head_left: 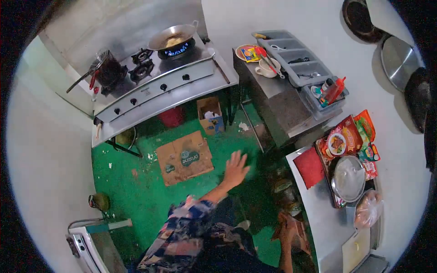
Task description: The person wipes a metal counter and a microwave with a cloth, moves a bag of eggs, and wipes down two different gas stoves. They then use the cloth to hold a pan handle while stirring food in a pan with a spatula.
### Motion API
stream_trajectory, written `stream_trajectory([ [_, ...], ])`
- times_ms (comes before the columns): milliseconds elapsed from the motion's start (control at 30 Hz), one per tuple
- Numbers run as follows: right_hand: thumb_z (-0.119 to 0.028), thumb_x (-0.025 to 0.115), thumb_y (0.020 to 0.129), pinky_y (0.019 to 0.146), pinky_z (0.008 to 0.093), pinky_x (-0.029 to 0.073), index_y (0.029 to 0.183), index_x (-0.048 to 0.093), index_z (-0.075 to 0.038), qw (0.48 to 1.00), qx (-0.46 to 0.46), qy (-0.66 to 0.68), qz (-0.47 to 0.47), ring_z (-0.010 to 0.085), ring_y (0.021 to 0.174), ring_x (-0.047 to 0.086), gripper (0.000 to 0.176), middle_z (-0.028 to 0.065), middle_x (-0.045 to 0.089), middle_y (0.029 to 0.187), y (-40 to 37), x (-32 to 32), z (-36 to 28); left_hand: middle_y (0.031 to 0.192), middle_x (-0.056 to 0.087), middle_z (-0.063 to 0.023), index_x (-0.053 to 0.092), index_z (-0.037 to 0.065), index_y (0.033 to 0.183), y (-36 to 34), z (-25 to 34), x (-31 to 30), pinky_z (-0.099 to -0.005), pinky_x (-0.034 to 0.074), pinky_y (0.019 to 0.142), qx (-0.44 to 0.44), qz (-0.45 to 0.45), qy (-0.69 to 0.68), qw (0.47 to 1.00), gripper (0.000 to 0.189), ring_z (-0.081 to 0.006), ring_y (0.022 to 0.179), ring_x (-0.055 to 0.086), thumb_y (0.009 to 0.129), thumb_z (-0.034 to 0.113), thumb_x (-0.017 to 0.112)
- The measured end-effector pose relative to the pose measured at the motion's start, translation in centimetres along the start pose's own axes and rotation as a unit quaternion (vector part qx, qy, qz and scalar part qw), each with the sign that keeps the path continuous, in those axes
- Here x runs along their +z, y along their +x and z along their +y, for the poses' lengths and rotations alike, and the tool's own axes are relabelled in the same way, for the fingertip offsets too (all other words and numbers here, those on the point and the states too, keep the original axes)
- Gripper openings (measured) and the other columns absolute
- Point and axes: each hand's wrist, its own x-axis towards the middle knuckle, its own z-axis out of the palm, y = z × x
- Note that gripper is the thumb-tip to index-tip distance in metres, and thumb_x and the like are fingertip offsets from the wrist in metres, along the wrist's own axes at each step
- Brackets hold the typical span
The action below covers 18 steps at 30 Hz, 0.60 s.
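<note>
My left hand (pixel 236 169) is stretched out over the green floor (pixel 136 200), its fingers spread and nothing in them. It is nearest to a flattened brown cardboard piece (pixel 184 159) on the floor. At the lower right, my right hand (pixel 287 227) hangs beside the edge of the steel counter (pixel 314 214). Its fingers are blurred against brown things below the counter, so whether it holds anything is unclear.
A wok (pixel 173 37) sits over a lit blue flame on the stove (pixel 154 91), with a dark pot (pixel 107 68) at left. A side table (pixel 291 109) bears grey trays (pixel 282 41). Food packets (pixel 345 136) and a round lidded container (pixel 349 178) stand at right. A cardboard box (pixel 209 102) is under the stove.
</note>
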Motion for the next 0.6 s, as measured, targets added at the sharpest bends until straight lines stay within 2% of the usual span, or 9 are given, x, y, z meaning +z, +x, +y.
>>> stream_trajectory([
  [33,-0.020,0.047,0.091,0.075,0.0379,0.049,0.110,0.062,-0.005,0.992,0.102,0.062,-0.040,0.0235,0.083,0.061,0.028,0.0138,0.063,0.104,-0.3,0.3,-0.3,0.145,0.020,-0.0196,0.034,0.009,0.136,-2.8,-2.9,-0.1,-0.0533,0.023,0.103,-0.036,-0.021,0.015,0.999,0.057,-0.0385,0.134,0.017,0.089,0.040,0.048],
  [100,-0.019,0.048,0.092,0.069,0.0358,0.051,0.108,0.062,-0.005,0.993,0.095,0.049,-0.045,0.0212,0.077,0.062,0.026,0.0126,0.064,0.101,-0.1,2.0,0.0,0.145,0.021,-0.0199,0.038,0.010,0.134,-8.1,-11.5,2.4,-0.0567,0.027,0.099,-0.060,0.032,0.008,0.998,0.059,-0.0408,0.132,0.021,0.089,0.048,0.043],
  [167,-0.019,0.048,0.092,0.063,0.0338,0.052,0.107,0.063,-0.005,0.994,0.090,0.039,-0.051,0.0189,0.071,0.062,0.025,0.0115,0.064,0.097,1.2,5.7,4.5,0.145,0.019,-0.0204,0.039,0.010,0.134,-11.8,-16.3,-2.0,-0.0594,0.024,0.099,-0.152,-0.077,0.004,0.985,0.059,-0.0415,0.132,0.020,0.089,0.049,0.042],
  [267,-0.024,0.048,0.092,0.058,0.0312,0.053,0.103,0.064,-0.003,0.975,-0.067,0.203,-0.053,0.0161,0.066,0.062,0.028,0.0096,0.064,0.092,3.1,11.8,9.3,0.145,0.019,-0.0205,0.038,0.010,0.134,-15.8,-25.4,-3.7,-0.0615,0.023,0.099,-0.149,-0.037,0.064,0.986,0.058,-0.0416,0.133,0.018,0.090,0.047,0.040],
  [333,-0.029,0.047,0.092,0.055,0.0331,0.051,0.104,0.062,-0.003,0.979,0.050,0.194,-0.042,0.0185,0.061,0.059,0.033,0.0089,0.062,0.086,1.7,14.2,7.5,0.146,0.018,-0.0206,0.036,0.012,0.136,-17.9,-30.4,-6.0,-0.0611,0.024,0.098,-0.202,-0.019,0.052,0.978,0.057,-0.0418,0.133,0.017,0.091,0.046,0.041],
  [433,-0.029,0.049,0.091,0.048,0.0341,0.045,0.106,0.059,-0.004,0.896,-0.085,-0.407,-0.158,0.0192,0.053,0.051,0.031,0.0094,0.058,0.081,4.7,20.4,27.6,0.145,0.019,-0.0215,0.036,0.013,0.137,-19.6,-38.7,-7.4,-0.0596,0.028,0.097,-0.220,-0.118,0.156,0.956,0.056,-0.0440,0.132,0.016,0.090,0.044,0.043],
  [467,-0.029,0.049,0.091,0.048,0.0341,0.045,0.106,0.059,-0.004,0.896,-0.079,-0.406,-0.159,0.0192,0.053,0.051,0.031,0.0094,0.058,0.081,4.3,21.2,26.8,0.145,0.019,-0.0215,0.036,0.013,0.137,-19.3,-39.3,-8.9,-0.0596,0.028,0.097,-0.218,-0.123,0.156,0.956,0.056,-0.0440,0.132,0.016,0.090,0.044,0.043],
  [533,-0.027,0.050,0.090,0.048,0.0337,0.043,0.101,0.060,-0.005,0.587,-0.247,-0.767,0.080,0.0180,0.053,0.049,0.027,0.0085,0.058,0.080,4.1,22.7,24.2,0.145,0.019,-0.0224,0.038,0.013,0.135,-18.4,-39.2,-13.4,-0.0581,0.029,0.097,-0.275,-0.023,0.055,0.959,0.055,-0.0454,0.132,0.016,0.090,0.043,0.044],
  [600,-0.025,0.052,0.089,0.048,0.0333,0.042,0.097,0.060,-0.005,0.092,-0.345,-0.888,0.290,0.0168,0.052,0.048,0.023,0.0077,0.057,0.078,5.7,24.4,21.5,0.144,0.020,-0.0227,0.038,0.013,0.135,-16.7,-39.5,-15.8,-0.0585,0.029,0.097,-0.289,-0.039,0.054,0.955,0.054,-0.0458,0.132,0.016,0.091,0.042,0.044],
])
